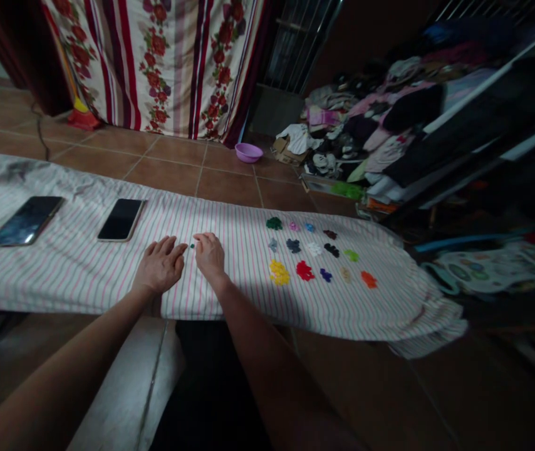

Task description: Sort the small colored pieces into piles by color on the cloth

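Observation:
My left hand [160, 266] lies on the striped cloth, palm down, its fingers stretched out and slightly apart. Just beyond its thumb sits a tiny dark green piece [192, 246], in the gap between my hands. On the other side of that piece is my right hand [210, 255], its fingers curled in and pressed together; whether something small is in them is hidden. To the right, small pieces lie sorted by colour, among them a dark green pile [274, 223], a yellow pile [279, 272], a red pile [304, 270] and an orange pile [369, 279].
A phone [121, 220] and a larger tablet-like device [27, 220] lie left on the striped cloth [230, 294]. Beyond, a purple basin [249, 153] stands on the tiled floor before a floral curtain [180, 69]. Heaped clothes [366, 119] fill the far right.

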`<state>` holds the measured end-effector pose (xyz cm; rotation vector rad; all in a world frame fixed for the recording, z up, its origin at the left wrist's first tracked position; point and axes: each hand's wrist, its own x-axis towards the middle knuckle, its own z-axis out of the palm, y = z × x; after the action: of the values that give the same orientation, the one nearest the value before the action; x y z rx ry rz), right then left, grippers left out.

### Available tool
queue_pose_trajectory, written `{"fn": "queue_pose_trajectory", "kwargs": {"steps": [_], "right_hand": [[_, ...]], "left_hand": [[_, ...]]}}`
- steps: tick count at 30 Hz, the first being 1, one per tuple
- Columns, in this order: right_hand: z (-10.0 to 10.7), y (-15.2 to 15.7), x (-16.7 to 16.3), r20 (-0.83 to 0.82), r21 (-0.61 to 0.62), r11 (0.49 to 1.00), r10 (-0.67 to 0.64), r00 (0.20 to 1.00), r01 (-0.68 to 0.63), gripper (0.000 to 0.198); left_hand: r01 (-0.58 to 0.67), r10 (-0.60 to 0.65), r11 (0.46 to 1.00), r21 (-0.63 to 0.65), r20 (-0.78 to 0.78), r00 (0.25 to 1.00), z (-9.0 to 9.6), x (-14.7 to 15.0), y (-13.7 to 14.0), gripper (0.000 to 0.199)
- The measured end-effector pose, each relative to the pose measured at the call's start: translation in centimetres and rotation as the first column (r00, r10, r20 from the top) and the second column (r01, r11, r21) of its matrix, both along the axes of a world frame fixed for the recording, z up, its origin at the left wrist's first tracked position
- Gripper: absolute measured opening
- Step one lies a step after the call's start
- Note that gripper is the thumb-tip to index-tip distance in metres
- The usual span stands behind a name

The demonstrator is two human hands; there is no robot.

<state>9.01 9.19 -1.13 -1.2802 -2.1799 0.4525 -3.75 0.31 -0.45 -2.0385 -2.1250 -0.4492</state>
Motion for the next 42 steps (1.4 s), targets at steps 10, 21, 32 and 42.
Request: {"fn": "queue_pose_trajectory", "kwargs": {"steps": [10,21,32,42], "right_hand": [[0.4,-0.3,-0.1,-0.045,-0.035,0.997,-0.069,0.997,0.067,0.020],[-0.1,-0.2,-0.1,-0.084,-0.035,0.994,-0.110,0.990,0.107,0.018],[0.4,-0.3,0.2,-0.135,-0.089,0.993,-0.095,0.986,0.084,0.025],[1.0,-1.6,2.5,-0.158,-0.201,0.980,-0.029,0.987,-0.003,0.015]], "left_hand": [[0.021,-0.021,1.000,0.011,-0.023,1.000,0.1,-0.2,-0.2,0.048],[0.031,-0.031,1.000,0.002,-0.023,0.999,-0.1,-0.4,-0.1,0.049],[0.010,-0.011,0.999,-0.042,-0.017,1.000,0.5,-0.1,-0.2,0.050],[0.021,-0.021,1.000,-0.012,-0.009,1.000,0.6,-0.1,-0.2,0.050]]}}
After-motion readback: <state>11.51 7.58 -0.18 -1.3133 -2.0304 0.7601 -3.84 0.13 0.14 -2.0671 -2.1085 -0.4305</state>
